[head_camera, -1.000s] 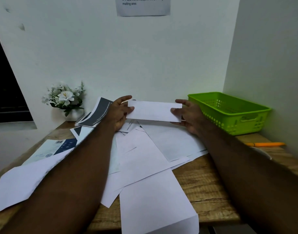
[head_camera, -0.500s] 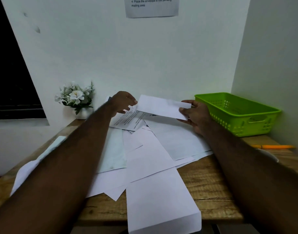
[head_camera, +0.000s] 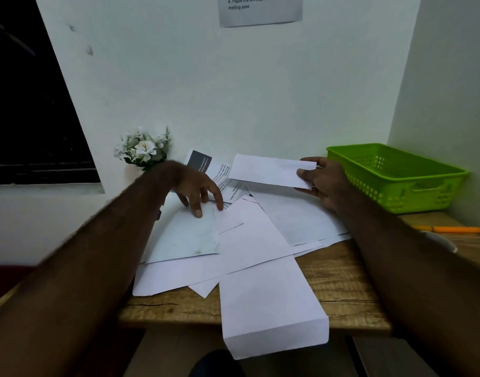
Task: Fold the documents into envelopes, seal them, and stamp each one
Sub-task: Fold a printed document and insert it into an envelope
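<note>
My right hand (head_camera: 324, 180) pinches the right end of a white envelope (head_camera: 266, 170) and holds it lifted above the paper pile, near the back wall. My left hand (head_camera: 196, 190) is spread over the loose sheets, its fingertips touching a pale sheet (head_camera: 184, 235) and a white document (head_camera: 249, 240) beside it. A printed page with text (head_camera: 223, 174) and a dark-covered booklet (head_camera: 199, 160) lie behind the left hand. A long white sheet (head_camera: 268, 303) hangs over the desk's front edge.
A green plastic basket (head_camera: 396, 175) stands at the back right against the side wall. An orange pen (head_camera: 450, 229) lies in front of it. A small pot of white flowers (head_camera: 142, 148) sits at the back left. The wooden desk (head_camera: 339, 284) shows between the sheets.
My left hand has let go of the envelope and dropped onto the sheets toward me. The right hand alone holds the envelope, shifted slightly right. The view has swung left.
</note>
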Demonstrator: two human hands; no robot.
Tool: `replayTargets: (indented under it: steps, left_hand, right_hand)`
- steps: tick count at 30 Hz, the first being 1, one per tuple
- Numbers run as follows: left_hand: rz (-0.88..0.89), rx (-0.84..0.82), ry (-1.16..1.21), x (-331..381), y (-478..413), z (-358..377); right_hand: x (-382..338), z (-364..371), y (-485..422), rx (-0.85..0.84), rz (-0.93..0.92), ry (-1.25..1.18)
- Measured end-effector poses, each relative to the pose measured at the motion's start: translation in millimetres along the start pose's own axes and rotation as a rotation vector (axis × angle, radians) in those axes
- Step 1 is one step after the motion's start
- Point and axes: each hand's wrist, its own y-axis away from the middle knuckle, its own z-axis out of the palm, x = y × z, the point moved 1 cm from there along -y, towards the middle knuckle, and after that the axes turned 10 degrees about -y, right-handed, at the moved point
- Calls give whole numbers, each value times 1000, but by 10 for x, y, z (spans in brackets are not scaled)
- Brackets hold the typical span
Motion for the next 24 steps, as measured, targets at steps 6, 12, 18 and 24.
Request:
replayTargets:
  steps: [6,12,18,24]
  left_hand:
    - [21,63,-28,-12,-41,77]
    - [36,87,-97,-41,-83,58]
    - [66,119,3,5,-87,64]
    - [126,118,94,130,18,-71]
  right_hand:
    - [-4,-8,28,-5,2,28]
    - [-4,-19,35,-9,9,24]
    - [-11,-26,34,-13,13,22]
    - [-25,-16,32,-12,9,17]
